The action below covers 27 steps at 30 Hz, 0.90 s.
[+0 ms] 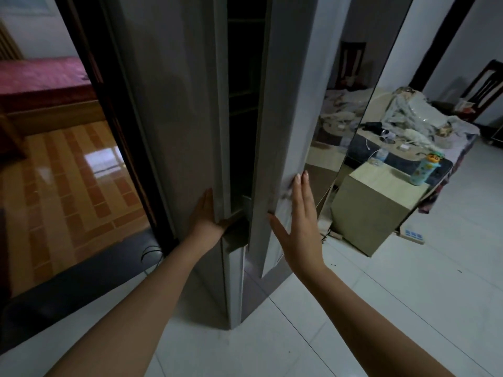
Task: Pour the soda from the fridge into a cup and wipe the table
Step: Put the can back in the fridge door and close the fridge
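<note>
Left hand (207,213) gripping fridge (168,110) door edge; right hand (298,216) at three o'clock, spread flat on other door.

Narrow dark gap (242,131) between fridge doors (283,118).

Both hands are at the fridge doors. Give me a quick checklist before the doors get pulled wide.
1. Left hand grips the left door edge: ok.
2. Right hand lies flat on the right door, no grip: not ok.
3. Doors parted, narrow gap only: ok.
4. Soda visible inside: cannot tell, interior is dark.
5. Swing room on the right: cannot tell, a cabinet stands close.
</note>
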Each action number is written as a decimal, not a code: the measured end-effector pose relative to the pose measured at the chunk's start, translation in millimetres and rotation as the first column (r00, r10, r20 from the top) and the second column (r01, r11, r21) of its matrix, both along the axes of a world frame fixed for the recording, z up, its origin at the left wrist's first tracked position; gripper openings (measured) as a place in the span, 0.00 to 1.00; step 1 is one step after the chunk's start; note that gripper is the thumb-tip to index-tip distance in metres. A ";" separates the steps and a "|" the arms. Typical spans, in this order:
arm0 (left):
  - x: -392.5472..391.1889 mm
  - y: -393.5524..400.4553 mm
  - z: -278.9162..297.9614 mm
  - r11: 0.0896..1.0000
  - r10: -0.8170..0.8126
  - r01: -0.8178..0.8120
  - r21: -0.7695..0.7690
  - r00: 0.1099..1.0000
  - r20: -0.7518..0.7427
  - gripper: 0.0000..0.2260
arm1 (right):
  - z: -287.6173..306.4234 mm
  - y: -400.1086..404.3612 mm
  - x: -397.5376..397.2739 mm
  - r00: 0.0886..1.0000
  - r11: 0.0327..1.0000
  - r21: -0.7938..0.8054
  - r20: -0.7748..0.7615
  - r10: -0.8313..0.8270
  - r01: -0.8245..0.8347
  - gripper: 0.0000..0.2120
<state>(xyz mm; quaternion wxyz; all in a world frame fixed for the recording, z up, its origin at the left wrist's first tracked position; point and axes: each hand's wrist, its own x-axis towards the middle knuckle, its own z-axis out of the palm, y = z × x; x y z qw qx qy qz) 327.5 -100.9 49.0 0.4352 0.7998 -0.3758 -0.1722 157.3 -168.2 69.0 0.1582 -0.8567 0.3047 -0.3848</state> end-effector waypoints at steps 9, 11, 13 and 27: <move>16.8 -1.7 -6.7 0.991 -0.102 0.102 0.087 0.995 0.000 0.36 | 2.6 -1.8 35.3 0.995 0.999 -0.029 -0.091 0.040 -0.042 0.42; 16.5 -2.9 -5.6 0.992 -0.109 0.109 0.065 0.994 -0.011 0.35 | 4.1 -6.3 38.9 0.990 0.997 -0.037 -0.129 0.063 -0.068 0.40; 16.5 -4.0 -5.0 0.993 -0.106 0.107 0.042 0.994 -0.026 0.34 | 5.4 -12.1 41.2 0.981 0.995 -0.035 -0.173 0.090 -0.097 0.39; 24.8 -3.2 -13.0 0.986 -0.133 0.137 0.099 0.990 -0.042 0.34 | 14.8 -22.4 65.3 0.943 0.981 -0.013 -0.280 0.182 -0.193 0.39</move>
